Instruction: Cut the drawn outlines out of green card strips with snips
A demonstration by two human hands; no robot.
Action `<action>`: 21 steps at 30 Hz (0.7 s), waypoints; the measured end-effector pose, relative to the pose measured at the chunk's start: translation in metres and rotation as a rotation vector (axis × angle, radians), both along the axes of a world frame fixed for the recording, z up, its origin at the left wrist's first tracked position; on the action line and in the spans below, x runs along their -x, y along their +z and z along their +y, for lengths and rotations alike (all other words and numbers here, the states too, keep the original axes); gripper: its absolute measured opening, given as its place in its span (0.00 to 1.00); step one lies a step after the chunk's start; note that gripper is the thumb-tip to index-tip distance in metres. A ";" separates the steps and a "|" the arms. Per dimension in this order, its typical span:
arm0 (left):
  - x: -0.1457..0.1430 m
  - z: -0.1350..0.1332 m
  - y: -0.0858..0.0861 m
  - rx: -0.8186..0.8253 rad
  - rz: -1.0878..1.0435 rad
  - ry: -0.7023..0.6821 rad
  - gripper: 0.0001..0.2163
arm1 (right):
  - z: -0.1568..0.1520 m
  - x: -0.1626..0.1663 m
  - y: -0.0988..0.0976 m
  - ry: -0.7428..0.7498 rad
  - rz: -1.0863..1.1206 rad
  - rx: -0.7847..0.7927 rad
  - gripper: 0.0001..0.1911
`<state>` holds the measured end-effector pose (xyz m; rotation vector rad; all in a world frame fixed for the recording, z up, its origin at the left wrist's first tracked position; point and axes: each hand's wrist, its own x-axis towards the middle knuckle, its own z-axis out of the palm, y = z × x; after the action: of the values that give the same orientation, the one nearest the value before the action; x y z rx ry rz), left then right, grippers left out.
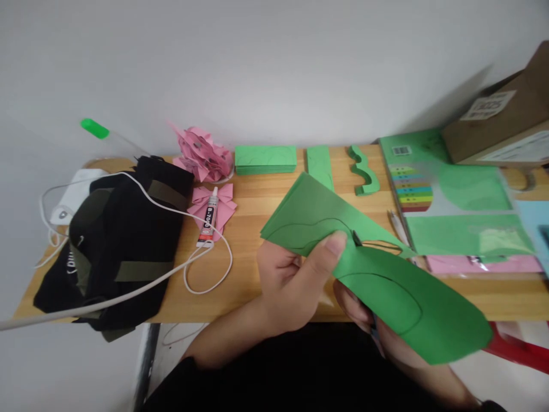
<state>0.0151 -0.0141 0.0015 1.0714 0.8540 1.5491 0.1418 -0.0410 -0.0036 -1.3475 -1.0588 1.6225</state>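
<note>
in the head view, the left hand (295, 280) pinches the green paper (373, 263), thumb on top. the right hand (352, 302) is mostly hidden under the paper, so its grip cannot be told. a dark tip (356, 238) shows at the paper's slit. beyond the paper lies a stack (266, 159); left of it, glue (208, 222) and a bag (103, 229).

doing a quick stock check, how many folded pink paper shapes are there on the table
2: a ruffled shape by the wall, left of the green stack, and a flatter shape under the glue tube. More may be hidden behind the bag.
</note>
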 end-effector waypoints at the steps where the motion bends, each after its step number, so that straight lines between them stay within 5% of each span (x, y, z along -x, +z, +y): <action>1: 0.000 0.000 0.000 0.005 0.000 -0.002 0.08 | 0.000 0.001 0.001 -0.005 0.018 0.011 0.28; 10: 0.001 0.002 -0.001 -0.016 -0.003 -0.048 0.09 | 0.006 0.011 0.017 -0.058 0.079 0.058 0.36; 21: 0.000 0.006 0.001 -0.064 -0.027 -0.041 0.08 | 0.001 0.004 0.009 -0.048 0.017 -0.043 0.34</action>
<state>0.0150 -0.0079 0.0030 1.1051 0.7640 1.5617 0.1378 -0.0402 0.0057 -1.3182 -1.0383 1.5651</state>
